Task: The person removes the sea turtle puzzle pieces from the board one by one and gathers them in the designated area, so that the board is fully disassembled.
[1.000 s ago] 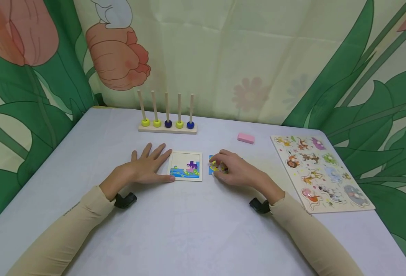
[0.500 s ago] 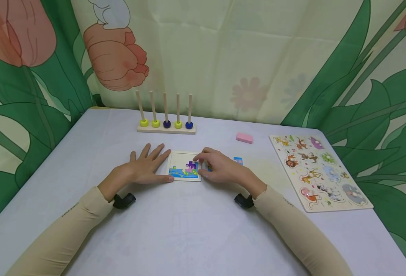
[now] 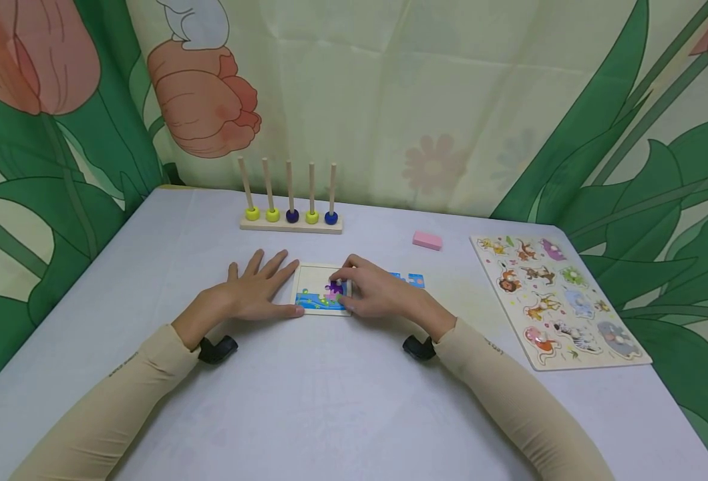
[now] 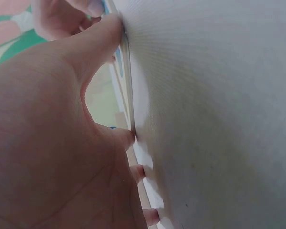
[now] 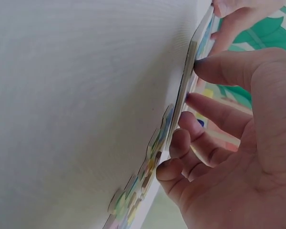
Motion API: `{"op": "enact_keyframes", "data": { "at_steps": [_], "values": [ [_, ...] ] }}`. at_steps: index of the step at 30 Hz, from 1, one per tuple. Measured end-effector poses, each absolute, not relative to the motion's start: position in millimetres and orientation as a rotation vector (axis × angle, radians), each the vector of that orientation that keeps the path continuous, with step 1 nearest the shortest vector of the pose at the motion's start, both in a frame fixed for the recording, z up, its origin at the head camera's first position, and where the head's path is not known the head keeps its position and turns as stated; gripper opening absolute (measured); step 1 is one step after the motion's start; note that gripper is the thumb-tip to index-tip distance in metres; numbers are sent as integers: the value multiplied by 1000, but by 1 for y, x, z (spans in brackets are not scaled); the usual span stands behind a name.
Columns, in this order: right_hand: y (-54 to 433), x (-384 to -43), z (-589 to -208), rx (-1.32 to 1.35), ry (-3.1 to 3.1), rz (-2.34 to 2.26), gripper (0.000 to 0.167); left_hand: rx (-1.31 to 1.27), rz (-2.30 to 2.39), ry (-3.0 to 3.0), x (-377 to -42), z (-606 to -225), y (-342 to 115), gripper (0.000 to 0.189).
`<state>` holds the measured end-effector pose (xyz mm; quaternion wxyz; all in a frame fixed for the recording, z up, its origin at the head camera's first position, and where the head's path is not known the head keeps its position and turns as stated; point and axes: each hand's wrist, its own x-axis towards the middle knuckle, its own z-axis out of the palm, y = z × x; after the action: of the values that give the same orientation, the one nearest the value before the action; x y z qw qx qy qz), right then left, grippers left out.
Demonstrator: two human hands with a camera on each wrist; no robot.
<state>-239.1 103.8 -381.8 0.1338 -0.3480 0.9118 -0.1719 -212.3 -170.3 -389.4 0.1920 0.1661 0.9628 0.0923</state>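
Fingers splayed, the left hand (image 3: pixel 248 294) lies against the left edge of the puzzle tray (image 3: pixel 316 275) on the surface (image 3: pixel 318 387). The right hand (image 3: pixel 381 290) arches over its right edge, thumb and forefinger apart; whether they grip anything cannot be told.

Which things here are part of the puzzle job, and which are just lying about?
Part of the job:
- puzzle tray, partly filled
- loose blue puzzle pieces beside it

Just lying about:
- five-peg bead stand
- pink block
- animal board
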Motion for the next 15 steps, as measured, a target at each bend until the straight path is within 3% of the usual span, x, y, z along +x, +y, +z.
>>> {"op": "enact_keyframes", "data": {
  "at_steps": [15],
  "values": [
    [105,-239,-381,-994,2605,-559,42,466,260,2702,-211,-387,-169,106]
  ]
}}
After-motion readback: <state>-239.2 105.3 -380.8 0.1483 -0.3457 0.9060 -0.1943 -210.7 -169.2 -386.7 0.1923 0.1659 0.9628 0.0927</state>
